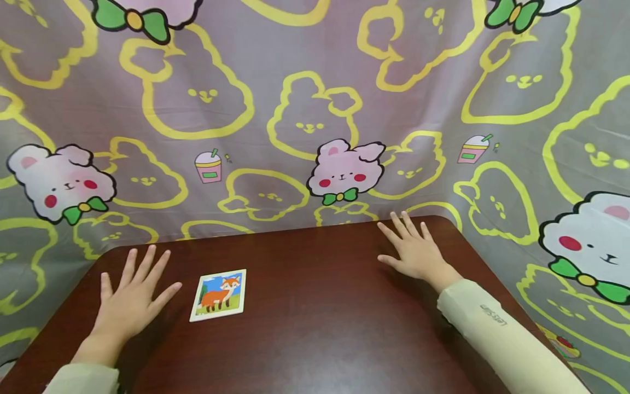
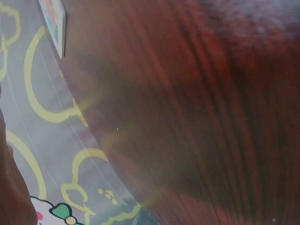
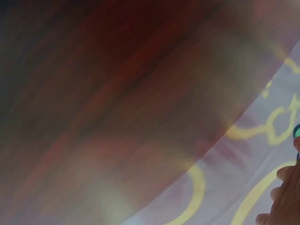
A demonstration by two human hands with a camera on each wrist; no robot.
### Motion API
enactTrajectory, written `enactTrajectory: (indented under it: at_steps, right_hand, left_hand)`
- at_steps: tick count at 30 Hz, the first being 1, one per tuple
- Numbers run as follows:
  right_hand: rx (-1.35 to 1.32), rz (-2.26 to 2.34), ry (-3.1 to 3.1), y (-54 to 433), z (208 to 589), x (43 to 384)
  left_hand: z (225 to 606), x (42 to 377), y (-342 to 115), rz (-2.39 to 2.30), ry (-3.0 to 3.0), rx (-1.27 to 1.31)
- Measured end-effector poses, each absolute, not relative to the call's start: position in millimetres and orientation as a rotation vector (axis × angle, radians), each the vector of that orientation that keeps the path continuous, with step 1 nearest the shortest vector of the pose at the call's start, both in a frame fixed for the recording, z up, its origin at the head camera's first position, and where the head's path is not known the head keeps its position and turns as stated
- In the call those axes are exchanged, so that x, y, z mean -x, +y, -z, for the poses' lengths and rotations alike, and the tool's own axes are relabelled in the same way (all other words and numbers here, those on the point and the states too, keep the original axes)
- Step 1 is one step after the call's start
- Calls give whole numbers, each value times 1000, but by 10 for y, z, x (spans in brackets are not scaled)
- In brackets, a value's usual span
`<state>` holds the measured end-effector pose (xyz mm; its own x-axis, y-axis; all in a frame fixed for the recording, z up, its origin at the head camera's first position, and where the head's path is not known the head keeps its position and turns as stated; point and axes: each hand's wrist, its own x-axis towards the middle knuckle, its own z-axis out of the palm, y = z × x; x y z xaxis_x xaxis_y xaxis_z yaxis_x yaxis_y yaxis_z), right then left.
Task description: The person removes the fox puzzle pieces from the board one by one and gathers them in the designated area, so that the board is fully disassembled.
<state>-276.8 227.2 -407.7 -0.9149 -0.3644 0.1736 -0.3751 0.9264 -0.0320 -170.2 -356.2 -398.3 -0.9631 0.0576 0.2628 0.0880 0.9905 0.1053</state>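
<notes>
White-edged, four-sided flat picture card of an orange fox [image 1: 218,295]: it lies face up on the left part of the table, at three o'clock from my left hand [image 1: 129,303], near the thumb but apart from it. From my right hand [image 1: 415,251] it lies well apart, just below nine o'clock; the left is thus the nearer. The card looks almost square at this slant, so I cannot tell its long axis; its side edges lean toward one o'clock. Both my hands are spread, backs upward, fingers straight, holding nothing; whether the palms touch the wood I cannot tell. The card has a pale, thin, stiff-looking edge. Beneath is a dark red-brown, wood-grained table [image 1: 315,306] with a soft sheen and rounded far corners. Pale, smooth sleeves [image 1: 512,334] cover my forearms. From nine through twelve to three o'clock hangs grey, creased fabric [image 1: 261,71], printed with yellow outlines and white rabbits.
</notes>
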Motion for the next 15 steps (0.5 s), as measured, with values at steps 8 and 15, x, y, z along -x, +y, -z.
enactTrajectory:
  at_steps: [8,15]
  right_hand:
    - [-716,-132,-2895,1799,4097,2796]
    - [-807,-213,-2963,1440,4048,2815]
  left_hand:
    - [3986,1704,-3664,274,-2888,114]
    - [4048,1718,-3723,341,-2917,84]
